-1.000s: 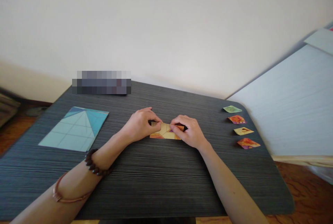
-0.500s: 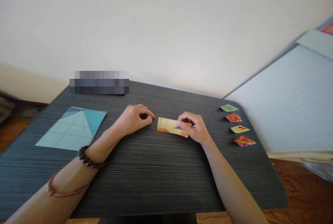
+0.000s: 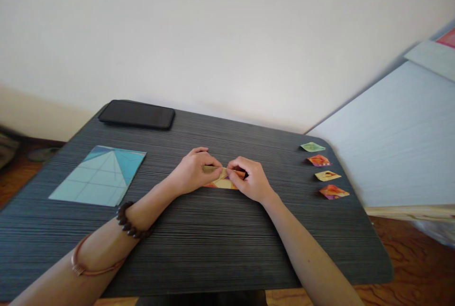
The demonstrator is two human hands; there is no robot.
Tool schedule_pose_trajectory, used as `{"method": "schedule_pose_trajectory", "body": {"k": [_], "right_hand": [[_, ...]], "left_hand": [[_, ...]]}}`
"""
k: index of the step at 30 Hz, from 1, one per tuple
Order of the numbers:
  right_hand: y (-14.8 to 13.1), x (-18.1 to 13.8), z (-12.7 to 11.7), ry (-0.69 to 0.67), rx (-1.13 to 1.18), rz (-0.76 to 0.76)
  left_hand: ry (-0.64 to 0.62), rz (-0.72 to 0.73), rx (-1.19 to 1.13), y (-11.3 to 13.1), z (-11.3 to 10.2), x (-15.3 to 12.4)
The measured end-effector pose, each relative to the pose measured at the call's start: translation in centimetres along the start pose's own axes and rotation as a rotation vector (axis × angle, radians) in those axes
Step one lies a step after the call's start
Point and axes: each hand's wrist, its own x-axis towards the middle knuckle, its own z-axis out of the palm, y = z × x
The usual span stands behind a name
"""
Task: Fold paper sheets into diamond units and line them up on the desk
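Head view: a yellow-orange folded paper [image 3: 222, 183] is being held at mid-table, its upper edge being pinched by the left hand [image 3: 192, 173] and the right hand [image 3: 249, 181], fingertips clamped on it. Small folded pieces [image 3: 319, 160] are lying at its 3 o'clock, and a blue sheet [image 3: 99, 175] at 9 o'clock.

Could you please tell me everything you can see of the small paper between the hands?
The paper is a small folded strip, yellow with orange and purple patches and creased into panels. It lies near the middle of the dark striped table, with its long side running left to right; its far edge seems lifted. The left hand pinches that edge at one end and the right hand at the other, so both ends are hidden and only the middle shows.
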Motion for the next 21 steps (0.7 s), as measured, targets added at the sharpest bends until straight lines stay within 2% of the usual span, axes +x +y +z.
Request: {"method": "schedule_pose_trajectory", "body": {"k": [3,9,15,21], "right_hand": [[-0.1,0.1,0.1,-0.059,-0.064,-0.006],[0.5,0.2,-0.3,-0.116,-0.028,-0.024],[1.3,0.0,-1.4,-0.141,-0.017,-0.005],[1.9,-0.5,-1.7,-0.122,0.003,0.029]], "left_hand": [[0.023,0.013,-0.009,-0.1,0.1,-0.1],[-0.038,0.024,-0.096,-0.1,-0.4,-0.1],[-0.021,-0.030,-0.169,-0.1,-0.9,0.1],[-0.072,-0.024,-0.172,-0.4,-1.2,0.0]]}}
